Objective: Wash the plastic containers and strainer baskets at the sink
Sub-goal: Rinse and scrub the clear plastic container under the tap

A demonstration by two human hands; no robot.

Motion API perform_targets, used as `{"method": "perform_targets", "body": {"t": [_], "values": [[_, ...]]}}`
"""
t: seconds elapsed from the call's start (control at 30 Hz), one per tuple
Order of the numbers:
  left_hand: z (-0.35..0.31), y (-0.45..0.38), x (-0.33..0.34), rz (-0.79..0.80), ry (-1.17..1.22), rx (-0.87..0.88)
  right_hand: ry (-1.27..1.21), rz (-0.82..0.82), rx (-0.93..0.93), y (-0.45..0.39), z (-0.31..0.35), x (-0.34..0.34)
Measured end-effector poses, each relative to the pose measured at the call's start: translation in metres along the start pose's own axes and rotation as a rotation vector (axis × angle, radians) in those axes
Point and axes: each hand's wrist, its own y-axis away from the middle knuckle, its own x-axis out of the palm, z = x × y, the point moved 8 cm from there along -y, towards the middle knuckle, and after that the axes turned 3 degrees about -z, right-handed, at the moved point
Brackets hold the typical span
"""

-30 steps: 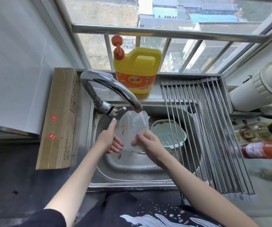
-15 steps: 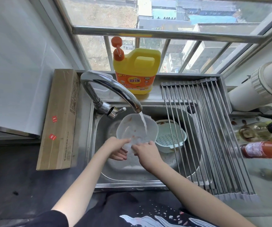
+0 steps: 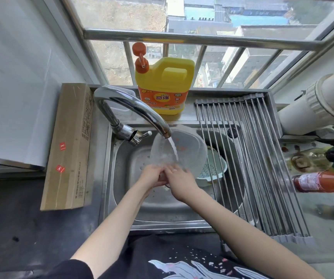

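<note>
Over the sink [image 3: 109, 178], the curved faucet [image 3: 134, 109] arches across the back left, and the clear container [image 3: 184, 152] fills the space under its spout. The roll-up rack [image 3: 248, 158] covers the basin's right side, with the green strainer basket [image 3: 214, 170] beneath it. Open basin floor lies front and left of the hands [image 3: 164, 176]; the detergent jug [image 3: 165, 87] blocks the rear ledge.

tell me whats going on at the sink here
A person is rinsing a clear plastic container under the running faucet. The left hand and right hand both grip its near rim, tilting it so the water runs inside; orange specks show on its wall. A pale green strainer basket waits in the sink beneath the roll-up drying rack. A yellow dish soap jug stands behind.
</note>
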Motion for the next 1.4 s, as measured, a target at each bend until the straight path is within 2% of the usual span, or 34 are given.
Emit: {"method": "perform_targets", "body": {"t": [0.1,0.27,0.37,0.43,0.53,0.63,0.73,0.83,0.87,0.9,1.0,1.03,1.1,1.2,1.27,1.4], "values": [[-0.002,0.000,0.003,-0.025,-0.037,0.031,-0.169,0.070,-0.114,0.003,-0.005,-0.002],[0.013,-0.003,-0.004,-0.169,-0.022,-0.065,0.019,0.042,-0.207,0.005,0.000,-0.010],[0.009,-0.007,-0.011,-0.238,-0.080,-0.062,0.110,0.002,-0.067,-0.001,-0.014,-0.015],[-0.001,-0.004,-0.009,-0.229,-0.169,-0.034,0.035,-0.065,0.052,-0.004,-0.025,-0.014],[-0.005,0.002,0.000,-0.114,-0.195,-0.033,-0.130,-0.079,0.199,-0.008,-0.033,-0.006],[0.004,0.013,0.015,0.006,-0.154,-0.049,-0.027,0.024,0.306,-0.018,-0.037,-0.003],[0.009,0.014,0.011,-0.039,-0.098,-0.045,-0.065,0.138,0.119,-0.030,-0.026,0.010],[0.012,0.009,0.004,-0.082,-0.088,-0.079,-0.073,0.364,-0.093,-0.025,-0.019,0.022],[0.011,0.010,0.003,-0.081,-0.098,-0.092,-0.128,0.365,-0.091,-0.024,-0.020,0.019],[0.013,0.009,0.003,-0.086,-0.110,-0.111,-0.248,0.278,-0.048,-0.026,-0.022,0.010],[0.016,0.013,-0.001,-0.126,-0.110,-0.161,-0.819,-0.130,0.402,-0.027,-0.052,-0.024],[0.019,0.014,0.000,-0.121,-0.091,-0.174,-0.994,-0.201,0.540,-0.025,-0.059,-0.024],[0.026,0.018,0.006,-0.089,0.007,-0.218,-1.157,-0.171,0.640,-0.027,-0.050,-0.017],[0.033,0.031,0.031,0.024,0.204,-0.248,-0.949,-0.007,0.468,-0.029,-0.011,-0.009],[0.036,0.037,0.045,0.055,0.291,-0.242,-0.808,0.075,0.416,-0.026,0.002,0.001],[0.040,0.045,0.055,0.078,0.191,-0.178,-0.421,0.091,0.349,-0.025,-0.003,0.003]]}}
